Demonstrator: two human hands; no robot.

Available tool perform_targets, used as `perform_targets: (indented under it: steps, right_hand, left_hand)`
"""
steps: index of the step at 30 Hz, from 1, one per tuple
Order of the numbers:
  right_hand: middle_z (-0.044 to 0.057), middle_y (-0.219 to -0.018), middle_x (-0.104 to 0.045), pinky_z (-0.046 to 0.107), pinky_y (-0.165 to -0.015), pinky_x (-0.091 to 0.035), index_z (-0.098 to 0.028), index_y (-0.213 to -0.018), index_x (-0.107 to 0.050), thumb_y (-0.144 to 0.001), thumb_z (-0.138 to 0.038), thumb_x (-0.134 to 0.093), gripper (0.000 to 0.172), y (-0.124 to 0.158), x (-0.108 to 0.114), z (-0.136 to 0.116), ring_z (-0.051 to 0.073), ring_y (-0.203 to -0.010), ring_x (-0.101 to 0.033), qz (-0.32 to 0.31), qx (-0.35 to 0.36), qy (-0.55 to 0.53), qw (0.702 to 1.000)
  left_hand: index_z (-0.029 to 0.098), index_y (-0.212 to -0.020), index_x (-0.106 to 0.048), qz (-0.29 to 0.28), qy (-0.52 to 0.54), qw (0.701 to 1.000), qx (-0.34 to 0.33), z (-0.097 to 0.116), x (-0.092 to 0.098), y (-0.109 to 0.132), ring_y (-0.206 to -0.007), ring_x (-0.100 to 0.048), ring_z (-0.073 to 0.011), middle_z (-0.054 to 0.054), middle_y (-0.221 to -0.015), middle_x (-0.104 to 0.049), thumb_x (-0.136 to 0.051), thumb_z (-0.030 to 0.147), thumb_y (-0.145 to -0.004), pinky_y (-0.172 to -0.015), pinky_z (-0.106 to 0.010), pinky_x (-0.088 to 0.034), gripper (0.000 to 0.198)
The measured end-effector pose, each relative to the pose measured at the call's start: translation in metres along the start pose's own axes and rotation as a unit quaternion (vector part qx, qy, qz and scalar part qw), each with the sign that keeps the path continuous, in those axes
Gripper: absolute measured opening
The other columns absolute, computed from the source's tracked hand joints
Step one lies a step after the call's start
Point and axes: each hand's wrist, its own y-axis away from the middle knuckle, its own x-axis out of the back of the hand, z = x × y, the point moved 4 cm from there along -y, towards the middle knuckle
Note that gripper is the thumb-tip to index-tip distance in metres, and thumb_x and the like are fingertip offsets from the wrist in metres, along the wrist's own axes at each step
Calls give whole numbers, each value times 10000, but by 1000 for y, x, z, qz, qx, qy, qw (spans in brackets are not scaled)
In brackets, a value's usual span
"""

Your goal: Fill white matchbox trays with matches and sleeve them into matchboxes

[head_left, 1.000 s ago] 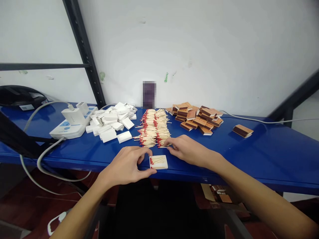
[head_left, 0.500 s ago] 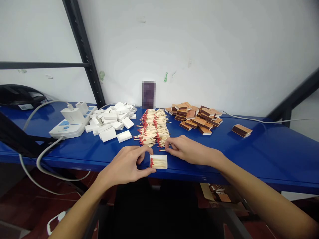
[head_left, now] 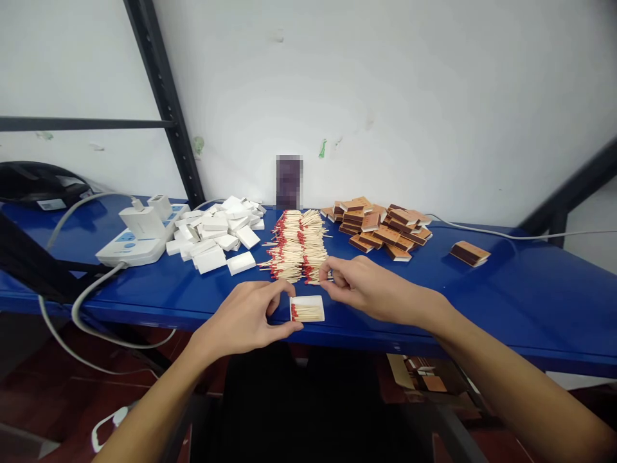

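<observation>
A small white matchbox tray point(head_left: 307, 309) with several red-tipped matches in it lies near the front edge of the blue table point(head_left: 506, 302). My left hand point(head_left: 248, 318) grips the tray's left end between thumb and fingers. My right hand point(head_left: 366, 286) is just right of and behind the tray, its fingertips pinched at the near end of the pile of loose matches point(head_left: 297, 246). What the pinch holds is too small to make out.
A heap of white inner trays point(head_left: 216, 235) lies left of the matches. Brown matchbox sleeves point(head_left: 380, 228) are stacked to the right, with one lone sleeve point(head_left: 470, 253) further right. A white power strip with cables point(head_left: 137, 235) sits at the left. Black shelf struts frame both sides.
More matches now lie in the tray. My right hand went from the pile to the tray and back up to the pile's near end. My left hand kept its hold.
</observation>
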Motion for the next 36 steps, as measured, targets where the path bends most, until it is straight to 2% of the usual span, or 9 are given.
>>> perform_targets:
  steps: [6, 11, 15, 18, 22, 26, 31, 36]
  right_hand:
    - [-30, -655, -536, 265, -571, -269, -196, -943, -541, -974, -268, -463, 111, 6, -19, -19, 119, -570, -433, -41, 38, -1, 998]
    - [-39, -623, -509, 254, -558, -284, -209, -971, -568, -979, -314, -454, 156, 7, -7, -13, 128, -580, -452, 16, 2, -19, 1000]
    - [9, -781, -576, 263, -628, -330, -191, -910, -568, -936, -252, -506, 91, 5, 2, 5, 142, -683, -500, 68, -11, 39, 997]
    - [34, -857, -592, 273, -639, -332, -189, -864, -550, -918, -273, -548, 100, 2, -3, 20, 162, -739, -513, 44, -35, 75, 996]
    - [34, -855, -604, 276, -622, -316, -191, -880, -564, -941, -305, -527, 134, -2, -11, 31, 161, -716, -504, 28, -44, 77, 996]
    - [19, -800, -602, 270, -604, -298, -200, -858, -586, -954, -262, -487, 152, -5, -17, 32, 147, -675, -492, 24, -25, 67, 997]
    - [16, -774, -596, 272, -590, -284, -197, -803, -558, -948, -239, -482, 169, -4, -13, 30, 141, -647, -478, 11, -28, 75, 997]
    - [10, -755, -598, 271, -606, -306, -210, -882, -581, -956, -276, -486, 137, 1, -6, 31, 160, -682, -510, -31, -54, 39, 997]
  left_hand:
    - [226, -1002, -561, -1, 3, 1000, 1, 0, 0, 1, -575, -453, -113, 75, -639, -456, -655, 469, -833, -563, -241, -303, 311]
    - [220, -998, -573, 9, 5, 1000, -2, 0, 1, 1, -569, -449, -111, 73, -638, -464, -662, 466, -825, -558, -241, -303, 314]
    - [215, -995, -584, 12, 6, 1000, -12, 1, 1, 0, -575, -457, -113, 69, -636, -468, -657, 487, -823, -571, -241, -318, 329]
    - [216, -989, -594, 8, 0, 1000, -20, 1, 1, 1, -596, -476, -118, 63, -646, -472, -660, 509, -817, -595, -245, -331, 347]
    - [215, -969, -605, 1, -2, 1000, -22, 1, 0, 2, -607, -484, -122, 58, -650, -472, -673, 519, -802, -604, -247, -332, 353]
    - [213, -968, -620, 7, 1, 1000, -25, 2, 1, 2, -605, -484, -121, 56, -646, -473, -678, 513, -798, -601, -247, -334, 350]
    - [213, -981, -621, 6, -2, 1000, -26, 1, 1, 3, -608, -484, -124, 53, -649, -479, -675, 519, -799, -602, -251, -333, 359]
    - [218, -980, -609, 0, -5, 1000, -22, 1, 1, 3, -615, -489, -125, 55, -656, -476, -669, 526, -806, -604, -253, -325, 359]
